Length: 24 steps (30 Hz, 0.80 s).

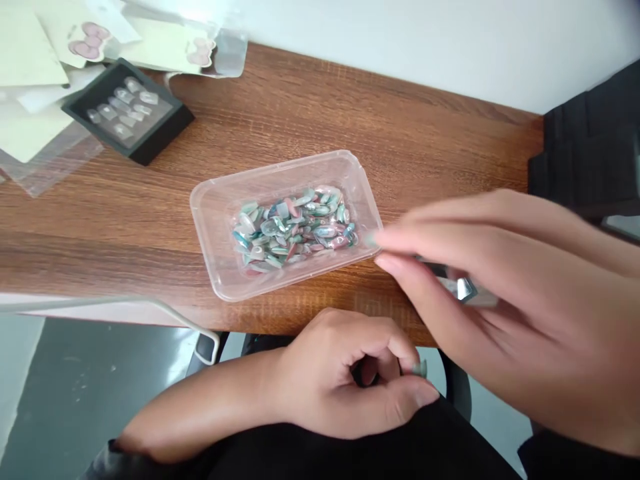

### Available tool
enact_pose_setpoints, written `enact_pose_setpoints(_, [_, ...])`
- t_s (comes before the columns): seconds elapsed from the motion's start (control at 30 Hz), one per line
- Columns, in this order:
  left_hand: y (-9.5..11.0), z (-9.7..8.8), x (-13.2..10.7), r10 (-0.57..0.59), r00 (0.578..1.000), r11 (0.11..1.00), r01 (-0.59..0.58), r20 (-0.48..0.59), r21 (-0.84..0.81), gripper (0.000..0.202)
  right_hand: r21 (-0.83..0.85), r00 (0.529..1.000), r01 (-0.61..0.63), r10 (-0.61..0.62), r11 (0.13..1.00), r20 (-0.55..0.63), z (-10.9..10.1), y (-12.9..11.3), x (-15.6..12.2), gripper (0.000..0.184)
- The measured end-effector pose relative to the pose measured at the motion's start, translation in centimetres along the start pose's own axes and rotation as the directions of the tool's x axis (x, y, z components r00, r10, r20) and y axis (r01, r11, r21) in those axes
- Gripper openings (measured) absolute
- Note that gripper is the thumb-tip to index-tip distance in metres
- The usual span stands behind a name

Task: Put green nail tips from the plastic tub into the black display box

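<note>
Nearest the person's body, the left hand (360, 380) was curled below the desk edge, pinching a green false nail (421, 368) between thumb and forefinger; beyond it, the right hand (525, 293) had thumb and forefinger nearly meeting at the clear tub (213, 233), though blur hid whether the pale piece (370, 238) there was gripped. The tub stood on the wooden desk (440, 127) holding heaped nails (295, 230), with a black case (167, 137) farther off. I judged that a loosened pinch could drop a nail floorward, and a knuckle catching the rim could tip the tub.
</note>
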<state>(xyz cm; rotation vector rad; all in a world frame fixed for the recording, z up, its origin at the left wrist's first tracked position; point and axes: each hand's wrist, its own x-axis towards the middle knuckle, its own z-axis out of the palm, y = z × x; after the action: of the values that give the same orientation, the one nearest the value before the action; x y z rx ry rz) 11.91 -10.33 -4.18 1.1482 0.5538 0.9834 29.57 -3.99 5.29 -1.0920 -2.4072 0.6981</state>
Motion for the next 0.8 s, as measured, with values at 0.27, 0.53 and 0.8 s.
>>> enact_pose_setpoints(0.27, [0.1, -0.4, -0.3, -0.109, 0.994, 0.99, 0.107, -0.013, -0.097, 0.015, 0.047, 0.983, 0.147, -0.152, 0.988, 0.105, -0.2, 2.0, -2.7, 0.021])
enact_pose_setpoints(0.53, [-0.8, 1.1, 0.7, -0.223, 0.973, 0.925, 0.23, 0.056, -0.302, 0.011, 0.032, 0.962, 0.16, -0.163, 0.987, 0.219, -0.6, 3.4, -5.8, 0.02])
enact_pose_setpoints(0.8, [-0.9, 2.0, 1.8, -0.306, 0.952, 0.873, 0.291, 0.025, -0.392, 0.028, 0.073, 0.949, 0.235, -0.245, 0.969, 0.198, -0.9, 6.2, -4.6, 0.018])
